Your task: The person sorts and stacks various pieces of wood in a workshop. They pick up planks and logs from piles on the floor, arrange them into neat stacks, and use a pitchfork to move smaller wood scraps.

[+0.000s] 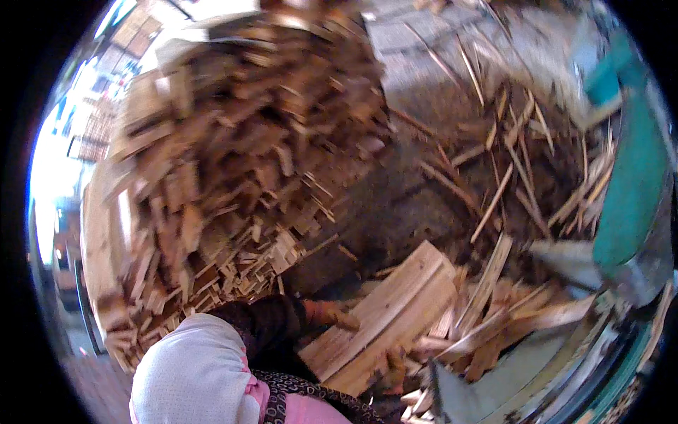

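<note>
A wide, rough wooden board [404,300] lies slanted in front of me, its far end raised to the right. My left hand [330,314], in an orange-brown glove below a dark sleeve, is closed on its left edge. At the lower right edge of the same board is my right hand [394,372], also gloved. Its fingers curl against the wood, partly in shadow and blurred. Split wood pieces [487,318] lie against the board's far side.
A large heap of wood offcuts [247,134] rises on the left, smeared by motion. Thin sticks [522,148] are scattered over the dark floor at the upper right. A green machine part [631,187] stands at the right, above a grey metal panel [522,374].
</note>
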`<state>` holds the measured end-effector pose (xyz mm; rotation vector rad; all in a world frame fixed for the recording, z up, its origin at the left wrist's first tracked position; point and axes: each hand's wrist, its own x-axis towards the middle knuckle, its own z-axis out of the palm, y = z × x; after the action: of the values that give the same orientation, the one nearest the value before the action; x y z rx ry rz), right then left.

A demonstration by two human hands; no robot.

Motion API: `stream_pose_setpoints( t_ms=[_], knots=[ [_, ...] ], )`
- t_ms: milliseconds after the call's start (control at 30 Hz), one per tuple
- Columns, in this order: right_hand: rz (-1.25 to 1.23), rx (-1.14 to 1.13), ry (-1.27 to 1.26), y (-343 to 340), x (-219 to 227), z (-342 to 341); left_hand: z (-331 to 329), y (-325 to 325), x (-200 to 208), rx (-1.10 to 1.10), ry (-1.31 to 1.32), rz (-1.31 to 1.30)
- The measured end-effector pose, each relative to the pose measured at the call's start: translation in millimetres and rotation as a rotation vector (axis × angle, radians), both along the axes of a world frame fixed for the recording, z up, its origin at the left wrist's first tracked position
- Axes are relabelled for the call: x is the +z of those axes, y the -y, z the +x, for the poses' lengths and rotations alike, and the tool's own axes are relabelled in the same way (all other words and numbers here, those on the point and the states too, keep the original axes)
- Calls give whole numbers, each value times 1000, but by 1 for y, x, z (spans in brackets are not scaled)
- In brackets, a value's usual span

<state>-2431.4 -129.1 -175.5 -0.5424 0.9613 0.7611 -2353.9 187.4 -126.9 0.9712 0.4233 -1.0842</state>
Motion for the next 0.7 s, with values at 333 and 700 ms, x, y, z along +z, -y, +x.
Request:
stream_pose_setpoints(
  t_ms=[333, 700],
  knots=[
    [-28, 307, 870, -16, 225, 92, -50, 3, 229, 336, 681, 84],
    [357, 762, 1012, -280, 474, 223, -94, -159, 423, 964, -307, -1443]
  ],
)
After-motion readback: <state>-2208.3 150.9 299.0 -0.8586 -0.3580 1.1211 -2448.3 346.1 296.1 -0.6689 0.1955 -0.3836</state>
